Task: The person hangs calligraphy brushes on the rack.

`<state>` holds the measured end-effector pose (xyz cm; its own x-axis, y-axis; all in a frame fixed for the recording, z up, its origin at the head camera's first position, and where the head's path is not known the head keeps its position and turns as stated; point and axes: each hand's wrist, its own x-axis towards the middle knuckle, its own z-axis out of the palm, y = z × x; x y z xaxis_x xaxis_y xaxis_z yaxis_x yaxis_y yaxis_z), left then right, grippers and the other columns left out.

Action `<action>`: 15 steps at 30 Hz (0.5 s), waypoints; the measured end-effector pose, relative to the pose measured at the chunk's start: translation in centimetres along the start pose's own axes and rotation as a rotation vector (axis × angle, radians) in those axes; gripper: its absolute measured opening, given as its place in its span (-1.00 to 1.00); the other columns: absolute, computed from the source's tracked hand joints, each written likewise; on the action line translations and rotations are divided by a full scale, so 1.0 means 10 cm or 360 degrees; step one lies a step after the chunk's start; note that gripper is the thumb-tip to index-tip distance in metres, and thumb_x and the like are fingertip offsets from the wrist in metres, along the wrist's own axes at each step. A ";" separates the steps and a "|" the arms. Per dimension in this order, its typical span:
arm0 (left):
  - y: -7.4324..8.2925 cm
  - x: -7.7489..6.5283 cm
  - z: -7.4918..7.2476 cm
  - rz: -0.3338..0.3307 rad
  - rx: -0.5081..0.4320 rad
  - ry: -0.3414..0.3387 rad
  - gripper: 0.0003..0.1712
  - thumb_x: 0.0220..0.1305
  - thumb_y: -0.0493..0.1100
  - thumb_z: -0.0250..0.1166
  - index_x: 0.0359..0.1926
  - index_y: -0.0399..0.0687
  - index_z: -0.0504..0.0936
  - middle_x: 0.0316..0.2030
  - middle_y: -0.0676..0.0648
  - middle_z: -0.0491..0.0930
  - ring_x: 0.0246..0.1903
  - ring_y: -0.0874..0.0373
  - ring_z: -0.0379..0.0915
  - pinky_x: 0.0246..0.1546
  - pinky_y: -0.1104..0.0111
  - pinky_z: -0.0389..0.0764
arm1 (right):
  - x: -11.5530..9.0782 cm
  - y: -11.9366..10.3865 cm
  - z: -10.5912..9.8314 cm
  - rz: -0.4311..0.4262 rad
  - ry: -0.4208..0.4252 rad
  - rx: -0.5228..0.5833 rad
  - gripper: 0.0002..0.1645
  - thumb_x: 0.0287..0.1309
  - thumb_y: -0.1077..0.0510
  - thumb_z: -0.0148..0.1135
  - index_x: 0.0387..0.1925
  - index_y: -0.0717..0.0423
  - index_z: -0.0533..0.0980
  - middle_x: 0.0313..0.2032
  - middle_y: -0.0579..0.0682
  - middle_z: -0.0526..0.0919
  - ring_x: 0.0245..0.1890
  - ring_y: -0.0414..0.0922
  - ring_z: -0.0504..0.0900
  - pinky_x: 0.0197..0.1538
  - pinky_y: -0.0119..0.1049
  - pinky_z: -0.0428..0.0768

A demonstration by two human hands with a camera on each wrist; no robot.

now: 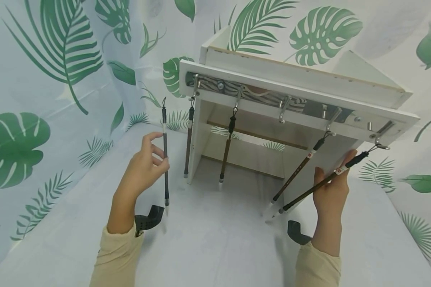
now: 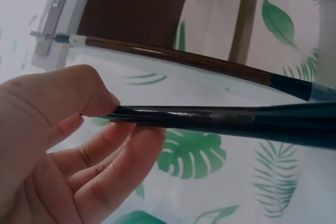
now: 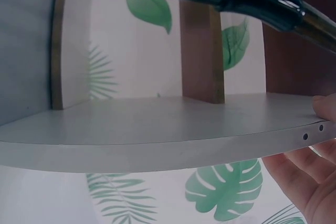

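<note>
My left hand (image 1: 141, 167) pinches a dark calligraphy brush (image 1: 166, 181) between thumb and fingers. That brush hangs tip down, its cord loop above the hand and apart from the hooks. In the left wrist view, the thumb and fingers meet on its dark handle (image 2: 205, 116). At the right, my right hand (image 1: 332, 195) grips the side panel (image 3: 157, 153) of a white cabinet, thumb on one face and fingers on the other. A brown calligraphy brush (image 1: 317, 184) hangs in front of that hand. Further brown brushes (image 1: 225, 157) hang from the hook rail (image 1: 273, 95).
A bare metal hook (image 1: 281, 113) sits mid-rail. The cabinet's top board (image 1: 294, 71) juts forward above the hanging brushes. Leaf-patterned cloth (image 1: 75, 119) lines the walls around the white surface (image 1: 219, 239). Black wrist mounts (image 1: 151, 218) stick out near both sleeves.
</note>
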<state>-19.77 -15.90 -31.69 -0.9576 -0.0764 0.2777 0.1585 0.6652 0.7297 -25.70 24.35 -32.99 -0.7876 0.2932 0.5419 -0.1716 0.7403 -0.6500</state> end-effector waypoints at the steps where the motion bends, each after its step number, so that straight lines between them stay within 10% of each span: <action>1: 0.02 -0.01 0.00 0.0020 -0.0015 0.0004 -0.29 0.17 -0.20 0.08 0.30 0.03 -0.01 -0.21 -0.11 0.51 -0.29 0.03 0.56 -0.33 0.17 0.56 | 0.00 0.00 0.00 -0.0001 0.0001 -0.0002 -0.12 0.26 0.11 -0.05 0.38 -0.33 -0.32 0.21 0.33 0.31 0.07 0.40 0.38 0.00 0.35 0.34; 15: 0.45 -0.22 0.08 0.0489 -0.0137 0.0034 -0.28 0.13 -0.29 0.18 0.26 -0.04 0.05 -0.28 -0.06 0.50 -0.37 0.18 0.54 -0.34 0.36 0.61 | 0.02 0.00 0.01 0.0034 -0.0002 -0.0029 -0.15 0.26 0.01 -0.05 0.38 -0.35 -0.29 0.20 0.32 0.33 0.07 0.39 0.39 0.00 0.33 0.36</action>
<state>-17.13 -12.10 -29.56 -0.8567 0.1024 0.5056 0.4602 0.5944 0.6594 -25.93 24.34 -32.95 -0.7918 0.3079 0.5274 -0.1441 0.7450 -0.6513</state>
